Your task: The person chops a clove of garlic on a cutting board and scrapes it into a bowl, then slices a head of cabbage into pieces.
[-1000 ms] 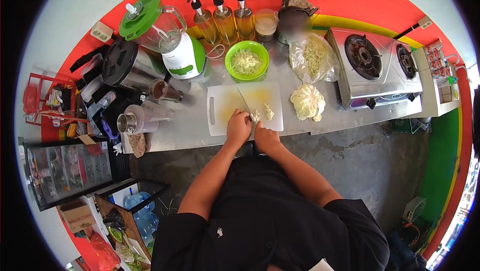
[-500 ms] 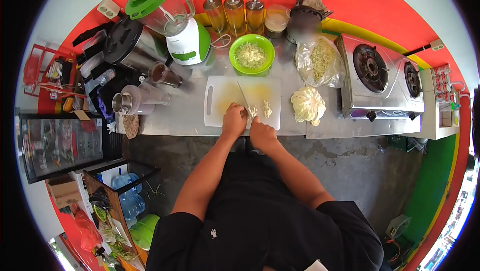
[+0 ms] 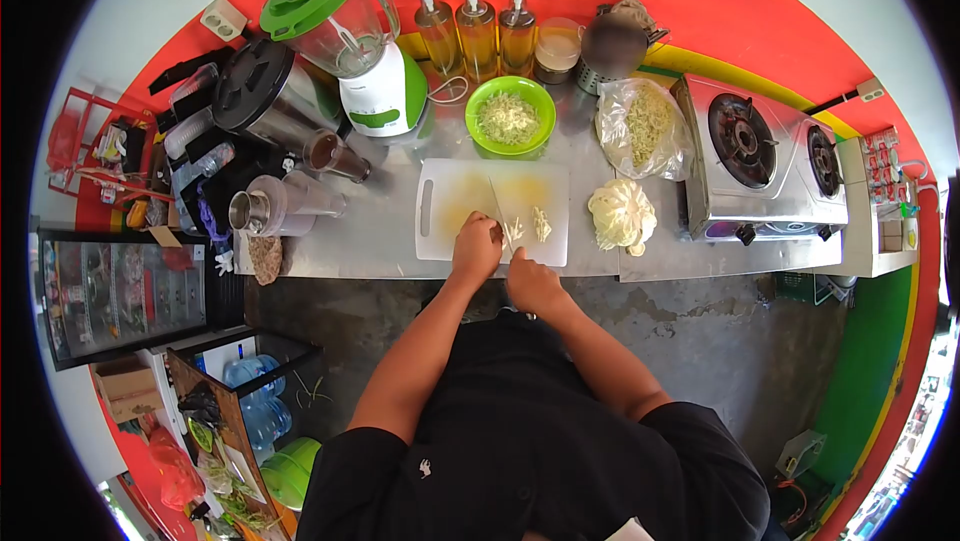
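Observation:
My right hand [image 3: 534, 285] is closed round the handle of a knife [image 3: 503, 206], whose blade points away from me across the white cutting board [image 3: 432, 232]. Left of the blade, my left hand [image 3: 477, 247] has its fingers curled down on the board, and whatever is under them is hidden. Pale shredded cabbage [image 3: 513, 232] lies against the blade's right side. A second small pile of shreds [image 3: 541, 225] sits further right on the board. Beside the board rests a pale cabbage head [image 3: 622, 216]. Behind it, a green bowl [image 3: 546, 131] holds more shreds.
A blender [image 3: 385, 91] and pump bottles [image 3: 477, 36] stand along the back wall. Right of the bowl is a clear plastic bag [image 3: 643, 126] of pale green shreds, then a gas stove [image 3: 720, 196]. Steel cups [image 3: 250, 209] and a pitcher [image 3: 255, 86] crowd the left.
The whole view has shifted slightly, with the counter lower in frame. Both hands stay at the board's near edge, and the knife blade's angle has changed a little.

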{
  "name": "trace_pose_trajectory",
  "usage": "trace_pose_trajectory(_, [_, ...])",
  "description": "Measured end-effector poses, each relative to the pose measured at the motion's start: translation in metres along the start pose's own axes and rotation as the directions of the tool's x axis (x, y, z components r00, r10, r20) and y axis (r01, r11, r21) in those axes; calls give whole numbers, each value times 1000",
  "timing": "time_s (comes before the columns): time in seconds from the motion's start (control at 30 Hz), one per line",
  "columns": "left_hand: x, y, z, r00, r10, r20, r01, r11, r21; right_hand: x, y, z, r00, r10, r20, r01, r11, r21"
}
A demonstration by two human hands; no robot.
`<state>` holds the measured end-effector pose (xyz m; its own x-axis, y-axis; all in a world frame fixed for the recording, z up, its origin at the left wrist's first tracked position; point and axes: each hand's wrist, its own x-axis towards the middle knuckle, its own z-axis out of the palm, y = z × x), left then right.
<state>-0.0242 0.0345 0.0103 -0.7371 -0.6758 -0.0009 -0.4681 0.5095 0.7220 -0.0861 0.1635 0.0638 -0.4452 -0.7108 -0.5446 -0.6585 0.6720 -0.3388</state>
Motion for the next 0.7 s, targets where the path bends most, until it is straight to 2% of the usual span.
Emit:
trace_pose_trajectory(0.1, [3, -4, 2, 999, 28, -26, -29, 999, -34, 8, -3, 6, 999, 14, -32, -14, 1000, -2])
trace_pose_trajectory(0.3, [8, -8, 0, 994, 106, 39, -107, 994, 21, 6, -6, 7, 998, 23, -58, -23, 1000, -4])
trace_pose_trajectory(0.37, [5, -11, 4, 999, 48, -5, -49, 999, -23, 5, -7, 7, 999, 23, -39, -23, 1000, 6])
trace_pose_trajectory(0.4, [5, -8, 1, 999, 17, 36, -16, 999, -43, 5, -8, 8, 999, 29, -32, -29, 1000, 9])
trace_pose_trajectory(0.5, [0, -3, -3, 995, 95, -8, -95, 995, -44, 12, -2, 8, 999, 22, -38, -21, 1000, 18])
trace_pose_trajectory(0.63, [4, -4, -3, 989, 148, 10, -148, 989, -10, 13, -1, 10, 995, 18, -97, -15, 999, 30])
trace_pose_trajectory(0.7, [1, -6, -3, 995, 98, 25, -97, 995, -22, 6, -5, 13, 996, 21, -91, -20, 1000, 14])
